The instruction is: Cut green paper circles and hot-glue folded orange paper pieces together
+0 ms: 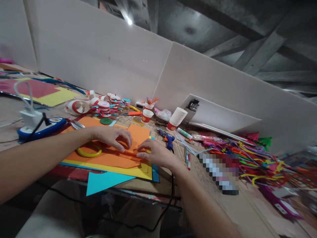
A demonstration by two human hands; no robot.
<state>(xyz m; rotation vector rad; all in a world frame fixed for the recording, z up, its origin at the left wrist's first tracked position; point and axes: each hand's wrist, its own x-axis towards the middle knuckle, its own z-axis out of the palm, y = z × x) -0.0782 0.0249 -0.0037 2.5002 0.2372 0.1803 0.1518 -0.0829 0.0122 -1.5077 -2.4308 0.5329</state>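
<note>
Across a stack of coloured sheets, a narrow folded strip of orange paper (130,153) runs between my hands. My left hand (112,137) bends over its left part, fingers curled and thumb on the paper. At the right end, my right hand (156,153) pinches the strip between thumb and fingers. Beneath lie an orange sheet (116,161), a yellow sheet (146,173) and blue paper. Scissors with a yellow handle (89,152) rest under my left wrist, partly hidden. A turquoise paper piece (106,181) juts over the table's front edge.
A blue glue gun (169,140) lies right of my right hand, its cable hanging over the edge. Stacked paper cups (177,118) and cut cup pieces (79,106) stand behind. A blue power strip (42,129) is left; pipe cleaners (260,165) are heaped right.
</note>
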